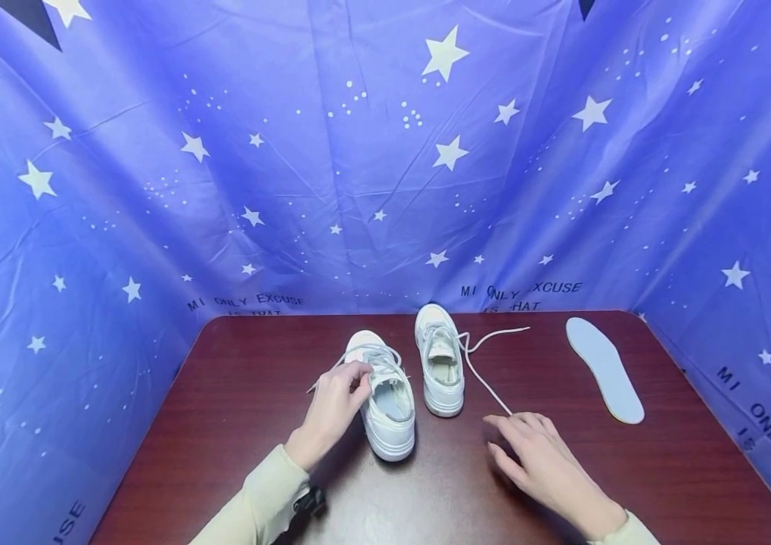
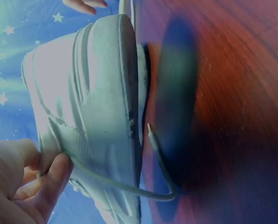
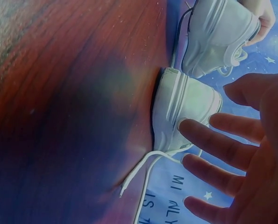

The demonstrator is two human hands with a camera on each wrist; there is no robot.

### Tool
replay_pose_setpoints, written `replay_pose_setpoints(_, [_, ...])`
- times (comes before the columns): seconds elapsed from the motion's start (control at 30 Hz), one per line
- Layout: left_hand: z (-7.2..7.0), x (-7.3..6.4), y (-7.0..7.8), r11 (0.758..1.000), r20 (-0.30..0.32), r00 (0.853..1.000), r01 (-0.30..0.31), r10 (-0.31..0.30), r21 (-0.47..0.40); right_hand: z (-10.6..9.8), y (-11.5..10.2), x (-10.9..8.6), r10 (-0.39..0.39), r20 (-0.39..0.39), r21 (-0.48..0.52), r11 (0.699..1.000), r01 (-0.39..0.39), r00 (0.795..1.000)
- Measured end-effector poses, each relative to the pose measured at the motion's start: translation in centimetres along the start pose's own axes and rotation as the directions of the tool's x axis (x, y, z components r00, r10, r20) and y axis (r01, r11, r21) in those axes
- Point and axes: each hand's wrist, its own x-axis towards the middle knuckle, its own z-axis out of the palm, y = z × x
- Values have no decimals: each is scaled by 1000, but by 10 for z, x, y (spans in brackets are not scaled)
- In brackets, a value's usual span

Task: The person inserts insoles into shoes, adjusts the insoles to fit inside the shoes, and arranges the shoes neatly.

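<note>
As left hand (image 1: 334,397) grips shoe (image 1: 390,440), second shoe (image 1: 444,399) — insole (image 1: 604,369) beyond

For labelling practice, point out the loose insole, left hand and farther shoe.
Loose insole (image 1: 605,370), head view: middle of upper face.
Left hand (image 1: 329,406), head view: back of hand.
Farther shoe (image 1: 441,350), head view: tongue.

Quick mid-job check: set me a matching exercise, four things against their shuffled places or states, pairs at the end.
1. Flat, pale, foot-shaped insole
2. Bare left hand
3. Dark-red wood-grain table
4. Bare right hand

A. Fingers spread, holding nothing
B. Under two white lace-up shoes
C. Lying right of both shoes
D. Fingers curled at the nearer shoe's opening

Pairs: 1-C, 2-D, 3-B, 4-A
</note>
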Motion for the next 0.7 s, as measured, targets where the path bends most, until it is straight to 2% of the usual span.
replay_pose_setpoints(0.33, [11, 17, -9, 999, -21, 1000, -5, 6, 32, 0, -2, -2, -20, -15, -9, 1000, 20, 1000])
replay_pose_setpoints(0.7, [21, 37, -19, 997, -13, 1000, -6, 7, 77, -1, -3, -4, -6, -1, -33, 999, 6, 1000])
